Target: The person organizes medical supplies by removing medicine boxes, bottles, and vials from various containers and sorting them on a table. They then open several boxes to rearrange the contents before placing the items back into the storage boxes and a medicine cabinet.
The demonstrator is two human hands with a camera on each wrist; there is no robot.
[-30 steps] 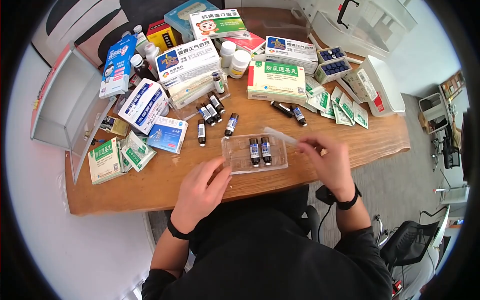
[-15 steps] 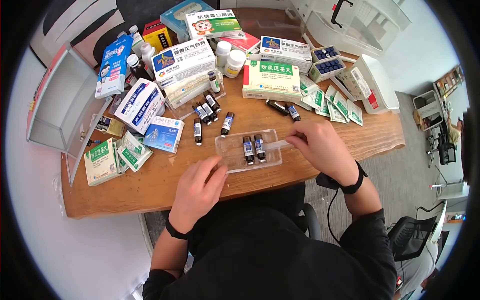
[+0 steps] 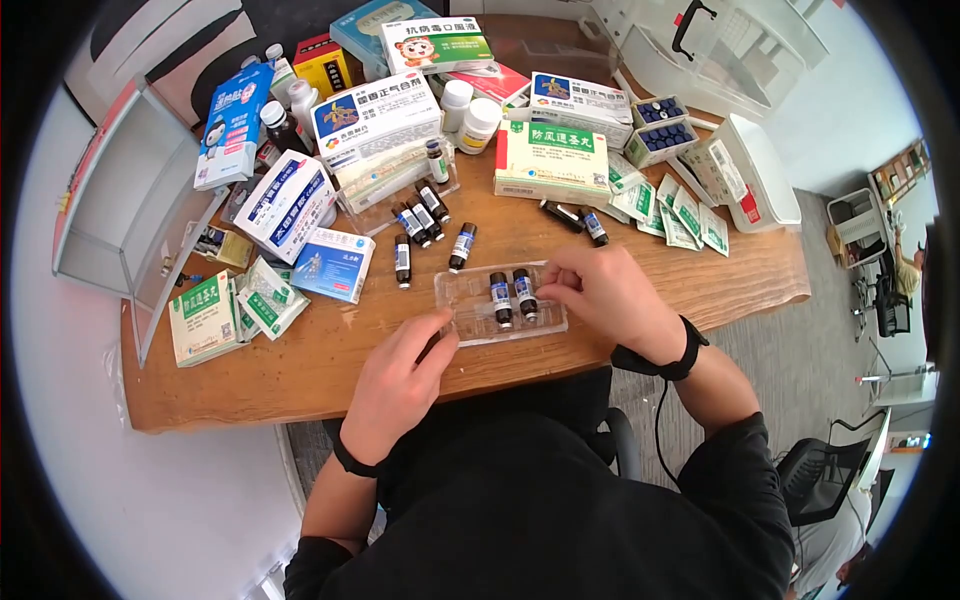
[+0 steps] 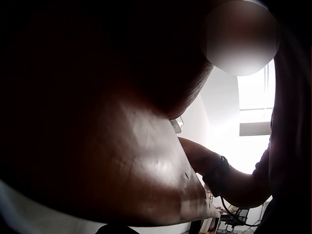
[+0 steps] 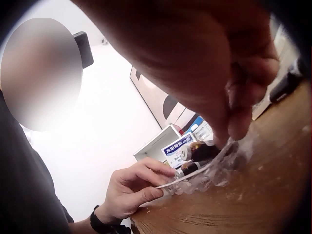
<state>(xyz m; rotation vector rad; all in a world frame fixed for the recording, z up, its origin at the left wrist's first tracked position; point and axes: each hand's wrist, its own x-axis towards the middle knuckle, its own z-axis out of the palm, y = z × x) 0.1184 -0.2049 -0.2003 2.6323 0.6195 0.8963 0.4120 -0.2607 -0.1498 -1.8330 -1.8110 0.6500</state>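
A clear plastic tray point(image 3: 458, 300) lies near the table's front edge with two dark, blue-labelled vials point(image 3: 501, 300) side by side in it. My left hand point(image 3: 398, 368) grips the tray's left rim between thumb and fingers, as the right wrist view shows. Over the tray's right side, my right hand point(image 3: 608, 298) has thumb and fingertips pinched together, close beside the right-hand vial. The translucent white strip it pinches is hidden by the hand now. Loose vials point(image 3: 463, 246) lie behind the tray. The left wrist view is mostly dark.
Medicine boxes point(image 3: 550, 160), white bottles point(image 3: 480, 126) and several more vials point(image 3: 593, 228) crowd the table's back. Green-white sachets point(image 3: 686, 212) lie at right beside a white bin point(image 3: 770, 180). At left are more sachets point(image 3: 268, 297) and an open clear-walled case point(image 3: 120, 200).
My right hand has brought the white strip leftward and down to the tray beside the right vial, and the strip has gone out of sight. The left hand has stayed at the rim.
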